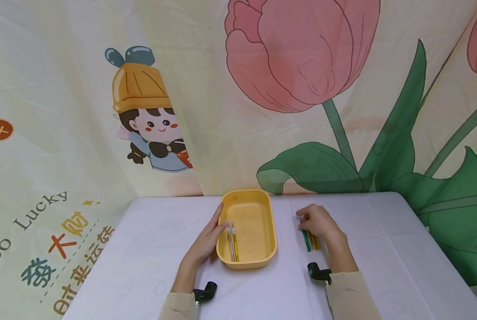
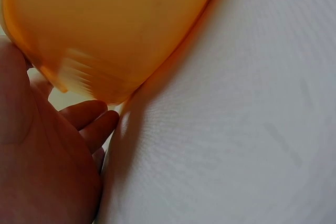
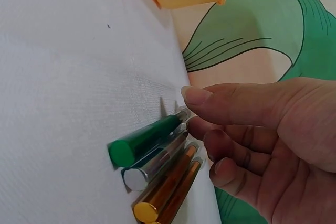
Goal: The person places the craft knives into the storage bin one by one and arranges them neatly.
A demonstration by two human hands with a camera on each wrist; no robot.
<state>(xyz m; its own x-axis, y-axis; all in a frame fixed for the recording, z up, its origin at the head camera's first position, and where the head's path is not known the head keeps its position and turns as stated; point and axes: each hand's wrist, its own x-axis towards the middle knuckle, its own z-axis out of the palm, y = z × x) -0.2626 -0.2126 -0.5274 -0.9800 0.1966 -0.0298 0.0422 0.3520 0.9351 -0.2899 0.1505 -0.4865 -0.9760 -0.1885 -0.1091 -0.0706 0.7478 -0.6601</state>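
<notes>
My left hand (image 1: 203,244) holds the left side of a yellow plastic tray (image 1: 258,226), thumb over the rim and fingers along the outer wall. Inside the tray lie a silver slim pen-like stick (image 1: 230,244) and a gold one (image 1: 235,246), side by side with pale tips. To the tray's right, my right hand (image 1: 319,222) hovers over the far ends of more sticks lying on the table. In the right wrist view these are a green stick (image 3: 149,136), a silver stick (image 3: 157,165) and two gold sticks (image 3: 165,184). Thumb and forefinger stand apart around the green one's clear tip.
A white cloth covers the table (image 1: 382,249). Right behind its back edge hangs a printed curtain (image 1: 206,133) with a tulip and a cartoon figure. A black wrist camera (image 1: 206,292) sits on the left wrist, another camera (image 1: 319,272) on the right.
</notes>
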